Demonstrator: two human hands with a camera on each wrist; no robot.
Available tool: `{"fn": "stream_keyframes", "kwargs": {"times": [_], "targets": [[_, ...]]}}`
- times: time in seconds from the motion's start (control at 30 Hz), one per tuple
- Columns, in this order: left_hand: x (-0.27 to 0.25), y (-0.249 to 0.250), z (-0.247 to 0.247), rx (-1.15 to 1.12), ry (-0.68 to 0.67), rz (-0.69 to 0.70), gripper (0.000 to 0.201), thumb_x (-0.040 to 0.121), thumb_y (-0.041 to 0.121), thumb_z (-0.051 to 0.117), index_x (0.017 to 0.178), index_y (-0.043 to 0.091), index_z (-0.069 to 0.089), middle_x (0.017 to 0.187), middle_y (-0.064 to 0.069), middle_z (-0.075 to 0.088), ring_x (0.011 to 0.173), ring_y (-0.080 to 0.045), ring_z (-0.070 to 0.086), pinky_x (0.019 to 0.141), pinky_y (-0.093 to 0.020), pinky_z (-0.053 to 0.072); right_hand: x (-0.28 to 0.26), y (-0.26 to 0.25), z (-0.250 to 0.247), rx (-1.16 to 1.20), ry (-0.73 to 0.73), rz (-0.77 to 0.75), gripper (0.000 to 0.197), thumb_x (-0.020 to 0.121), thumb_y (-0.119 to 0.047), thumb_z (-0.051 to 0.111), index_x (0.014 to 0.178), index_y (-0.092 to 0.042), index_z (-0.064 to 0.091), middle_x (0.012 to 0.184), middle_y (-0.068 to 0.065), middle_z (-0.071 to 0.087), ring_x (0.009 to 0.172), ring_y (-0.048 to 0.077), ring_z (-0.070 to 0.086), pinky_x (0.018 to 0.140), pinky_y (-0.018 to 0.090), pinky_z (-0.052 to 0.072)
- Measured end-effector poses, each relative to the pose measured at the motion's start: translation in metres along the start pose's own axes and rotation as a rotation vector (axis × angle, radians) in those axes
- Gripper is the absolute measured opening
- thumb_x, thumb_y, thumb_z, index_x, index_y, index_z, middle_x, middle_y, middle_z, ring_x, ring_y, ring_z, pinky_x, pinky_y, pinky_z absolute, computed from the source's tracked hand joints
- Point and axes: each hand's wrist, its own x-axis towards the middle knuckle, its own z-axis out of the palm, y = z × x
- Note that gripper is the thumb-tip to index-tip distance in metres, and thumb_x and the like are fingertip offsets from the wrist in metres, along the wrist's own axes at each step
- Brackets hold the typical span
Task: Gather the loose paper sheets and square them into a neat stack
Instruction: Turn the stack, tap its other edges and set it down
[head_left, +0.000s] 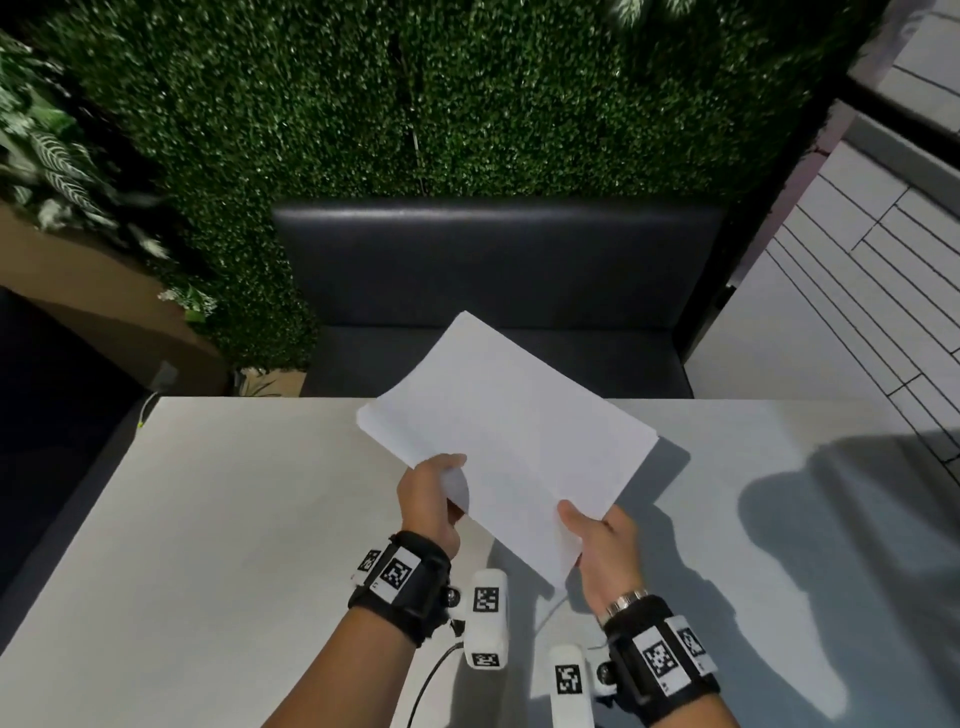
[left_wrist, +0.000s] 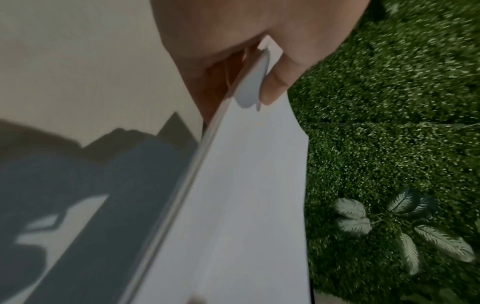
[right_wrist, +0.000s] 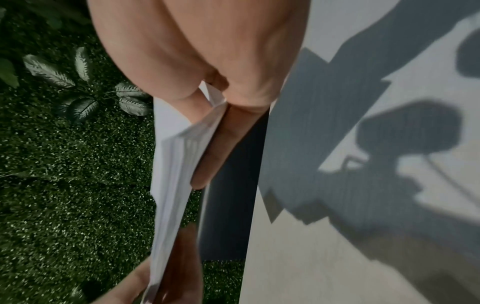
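A stack of white paper sheets (head_left: 511, 441) is held tilted in the air above the white table (head_left: 208, 519), one corner pointing away from me. My left hand (head_left: 434, 496) grips its left edge, thumb on top, fingers underneath. My right hand (head_left: 602, 545) pinches the near right corner, thumb on top. In the left wrist view the thumb lies on the paper stack (left_wrist: 246, 195), whose edge looks fairly even. In the right wrist view the paper sheets (right_wrist: 179, 156) fan slightly at their edge, with fingers (right_wrist: 215, 148) pressed along the underside.
A dark padded bench (head_left: 493, 291) stands behind the table's far edge, backed by a green hedge wall (head_left: 415, 104). A cable (head_left: 431, 680) runs along the near table edge. Shadows of my arms fall on the right of the table.
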Motion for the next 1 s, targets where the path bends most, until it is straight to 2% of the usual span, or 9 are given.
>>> {"fn": "stream_keyframes", "kwargs": {"times": [0.07,0.1,0.23,0.33,0.5,0.63,0.77,0.9,1.0], "targets": [[0.001,0.016,-0.005,-0.004,0.032,0.074,0.013,0.081,0.015,0.074,0.089,0.011,0.065,0.087,-0.005,0.061,0.077,-0.022,0.056,0.062,-0.03,0.044,0.003,0.004,-0.008,0.003,0.018,-0.006,0.019,0.088,0.001,0.067,0.102,-0.012,0.071,0.104,0.006,0.076,0.097,0.026,0.07,0.083,0.042,0.056],[0.003,0.024,-0.009,-0.004,0.043,0.121,0.008,0.088,0.016,0.07,0.088,0.011,0.062,0.082,-0.006,0.061,0.074,-0.022,0.057,0.062,-0.03,0.046,0.003,0.005,-0.012,0.008,0.019,-0.002,0.02,0.088,0.0,0.068,0.104,-0.011,0.07,0.106,0.007,0.076,0.1,0.028,0.069,0.087,0.046,0.055],[0.01,0.044,-0.025,-0.012,0.024,0.26,0.015,0.095,0.019,0.06,0.103,0.006,0.066,0.089,-0.011,0.069,0.078,-0.027,0.066,0.062,-0.033,0.055,0.003,0.009,-0.025,0.033,0.02,-0.011,0.024,0.088,-0.001,0.068,0.111,-0.007,0.068,0.109,0.008,0.076,0.105,0.029,0.069,0.089,0.042,0.053],[0.016,0.046,-0.032,0.004,0.015,0.271,0.011,0.092,0.011,0.055,0.088,0.007,0.065,0.091,-0.013,0.069,0.079,-0.028,0.065,0.059,-0.032,0.054,0.003,0.01,-0.026,0.041,0.004,-0.028,0.025,0.088,0.0,0.067,0.111,-0.007,0.069,0.106,0.006,0.077,0.103,0.029,0.069,0.089,0.042,0.053],[0.013,0.051,-0.038,-0.059,-0.033,0.219,0.016,0.093,0.009,0.05,0.081,0.008,0.06,0.083,-0.011,0.069,0.075,-0.027,0.061,0.074,-0.039,0.051,0.002,0.011,-0.024,0.017,0.001,-0.061,0.021,0.088,0.0,0.067,0.106,-0.011,0.071,0.105,0.005,0.077,0.105,0.03,0.068,0.098,0.049,0.05],[0.016,0.053,-0.039,-0.005,-0.038,0.202,0.023,0.101,0.016,0.047,0.094,0.005,0.066,0.094,-0.013,0.072,0.085,-0.03,0.065,0.084,-0.044,0.053,0.004,0.013,-0.027,0.005,0.02,-0.071,0.02,0.087,0.0,0.068,0.103,-0.012,0.071,0.103,0.004,0.077,0.106,0.032,0.068,0.099,0.051,0.049],[0.021,0.054,-0.044,0.073,-0.01,0.135,0.018,0.098,0.015,0.055,0.101,0.001,0.066,0.091,-0.015,0.072,0.079,-0.032,0.066,0.071,-0.041,0.058,0.003,0.012,-0.03,0.012,0.035,-0.105,0.022,0.087,0.002,0.068,0.107,-0.008,0.07,0.107,0.006,0.076,0.105,0.028,0.069,0.098,0.048,0.051],[0.032,0.054,-0.058,0.109,0.032,0.062,0.027,0.086,0.007,0.07,0.11,-0.006,0.067,0.095,-0.021,0.074,0.073,-0.032,0.069,0.058,-0.034,0.059,0.0,0.006,-0.033,0.006,0.026,-0.149,0.023,0.088,0.005,0.064,0.103,-0.011,0.07,0.099,-0.001,0.078,0.099,0.022,0.07,0.082,0.034,0.054],[0.036,0.053,-0.063,0.078,0.07,0.061,0.032,0.078,0.0,0.076,0.107,-0.011,0.068,0.094,-0.024,0.073,0.069,-0.031,0.068,0.053,-0.031,0.059,-0.001,0.008,-0.034,-0.015,0.029,-0.156,0.023,0.088,0.005,0.064,0.1,-0.013,0.071,0.096,-0.003,0.078,0.095,0.019,0.071,0.079,0.031,0.053]]}}
